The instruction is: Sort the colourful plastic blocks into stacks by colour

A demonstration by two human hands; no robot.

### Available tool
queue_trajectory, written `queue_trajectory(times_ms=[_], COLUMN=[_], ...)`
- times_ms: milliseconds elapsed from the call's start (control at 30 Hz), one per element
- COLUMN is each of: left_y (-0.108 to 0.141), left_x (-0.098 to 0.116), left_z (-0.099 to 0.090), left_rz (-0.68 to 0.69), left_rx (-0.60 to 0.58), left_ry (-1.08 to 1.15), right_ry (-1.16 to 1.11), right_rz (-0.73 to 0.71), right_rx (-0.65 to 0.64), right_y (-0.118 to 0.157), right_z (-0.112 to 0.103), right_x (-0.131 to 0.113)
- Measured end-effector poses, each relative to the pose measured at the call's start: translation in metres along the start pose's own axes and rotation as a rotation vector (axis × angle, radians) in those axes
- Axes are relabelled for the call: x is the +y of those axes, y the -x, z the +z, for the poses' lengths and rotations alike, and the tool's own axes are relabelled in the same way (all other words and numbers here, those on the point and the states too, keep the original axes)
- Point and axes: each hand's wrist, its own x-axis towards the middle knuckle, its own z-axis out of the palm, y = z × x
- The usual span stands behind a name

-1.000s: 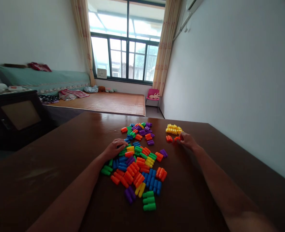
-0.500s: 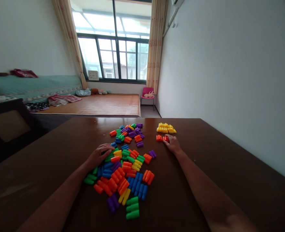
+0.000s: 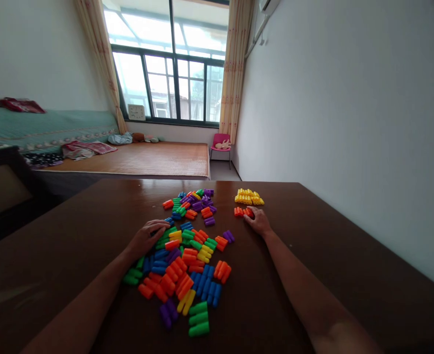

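My right hand [image 3: 259, 222] has its thumb and fingers closed around an orange plastic building block [image 3: 248, 212], on the table beside another orange block [image 3: 238, 212]. Just behind them sit several yellow blocks [image 3: 248, 197] in a tight group. My left hand [image 3: 147, 239] lies palm down at the left edge of a mixed heap, its fingers stretched over green blocks [image 3: 162, 240] and near a blue block [image 3: 169, 221]. Orange, blue, green, purple and yellow blocks spread through the heap, some partly hidden by the left hand.
Everything lies on a dark brown table [image 3: 275, 305]. Nearest me are a green block [image 3: 199, 318] and a purple block [image 3: 168, 313]. Beyond the table stand a bed [image 3: 158, 160] with cloths on it and a pink chair [image 3: 221, 142]. A white wall [image 3: 331, 123] runs along the right.
The whole view has shifted slightly, so the things on the table appear a little further left. Both hands keep about the same place relative to the blocks.
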Motion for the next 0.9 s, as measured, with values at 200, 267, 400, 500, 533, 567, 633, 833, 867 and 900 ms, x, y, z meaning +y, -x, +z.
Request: queue_trajectory(times_ms=[200, 267, 400, 500, 533, 567, 633, 833, 867, 900], left_y=[0.001, 0.001, -0.002, -0.002, 0.001, 0.005, 0.019, 0.067, 0.067, 0.064], left_x=[0.01, 0.011, 0.033, 0.081, 0.102, 0.124, 0.164, 0.198, 0.192, 0.184], left_z=[-0.002, -0.006, -0.021, -0.03, -0.031, -0.029, -0.019, 0.028, 0.033, 0.036], left_rz=[0.063, 0.072, 0.083, 0.209, 0.294, 0.384, 0.557, 0.849, 0.856, 0.853], left_rx=[0.118, 0.117, 0.173, 0.145, 0.064, -0.043, -0.252, -0.497, -0.505, -0.502], left_ry=[-0.122, -0.138, -0.145, -0.096, -0.067, -0.048, -0.05, -0.142, -0.156, -0.169], right_ry=[0.012, 0.017, 0.034, 0.035, 0.029, 0.024, 0.014, 0.026, 0.028, 0.026], right_rz=[0.049, 0.059, 0.074, 0.071, 0.071, 0.074, 0.084, 0.093, 0.091, 0.09], right_rx=[-0.015, -0.021, -0.037, -0.033, -0.032, -0.032, -0.03, -0.043, -0.035, -0.028], right_y=[0.001, 0.002, 0.003, 0.004, 0.005, 0.005, 0.005, 0.004, 0.004, 0.004], right_z=[-0.006, -0.007, -0.008, -0.008, -0.008, -0.008, -0.008, -0.005, -0.004, -0.004], right_x=[-0.002, -0.002, -0.001, 0.001, 0.001, 0.002, 0.003, 0.008, 0.009, 0.009])
